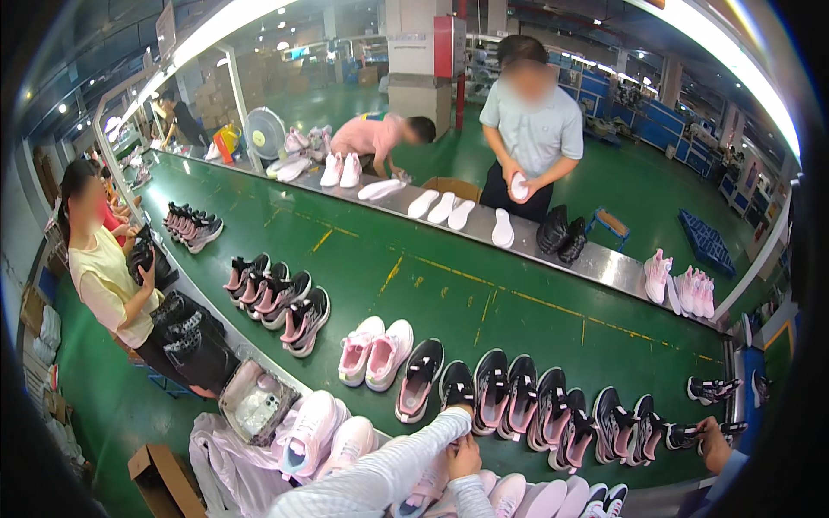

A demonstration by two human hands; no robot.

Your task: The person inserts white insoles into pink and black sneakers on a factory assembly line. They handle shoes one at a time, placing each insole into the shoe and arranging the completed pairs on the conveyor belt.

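My left arm, in a pale grey sleeve, reaches across to a black sneaker (456, 382) with a pink lining, standing in a row on the green belt. My left hand (466, 408) is at this shoe's opening; only a bit of skin shows, and its fingers are hidden. Just below, my right hand (464, 456) is closed beside the left cuff, its fingers curled; what they hold, if anything, is hidden. Under my forearms lies a pale pink sneaker (425, 488), partly covered. Another black sneaker (420, 380) stands left of the one I touch.
Several black sneakers (553, 410) continue to the right, where another person's hand (715, 445) touches one. White-pink sneakers (376, 352) stand on the green belt (414, 285). White insoles (442, 208) lie on the far metal ledge (540, 242). Co-workers stand opposite and at left.
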